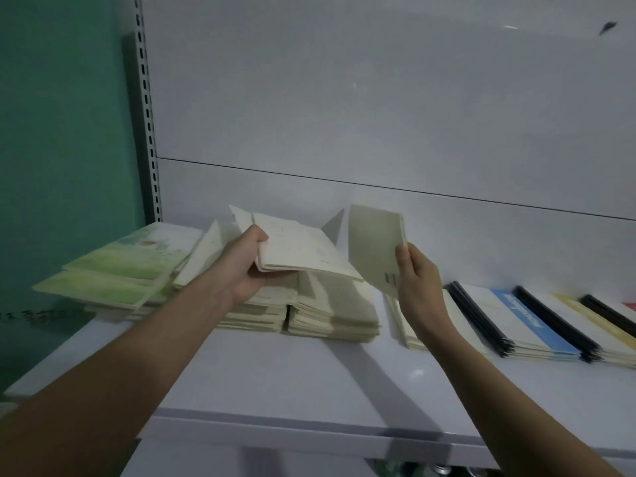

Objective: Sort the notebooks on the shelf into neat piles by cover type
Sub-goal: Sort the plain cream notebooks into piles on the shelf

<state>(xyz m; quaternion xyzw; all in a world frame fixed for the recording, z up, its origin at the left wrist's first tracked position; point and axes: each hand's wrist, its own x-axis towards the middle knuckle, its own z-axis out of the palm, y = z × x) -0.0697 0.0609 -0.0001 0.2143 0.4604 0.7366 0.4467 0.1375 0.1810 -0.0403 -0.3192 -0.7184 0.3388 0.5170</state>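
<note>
Left hand [246,270] grips a small sheaf of cream notebooks [296,251] above the mid-shelf piles [330,315], right hand [418,287] pinches one notebook [377,247] upright by its corner; risk: that light pinch slipping, scattering stacks.

One head-worn camera looks forward and down, close over the white shelf [275,390], both forearms entering from the frame's bottom.
</note>
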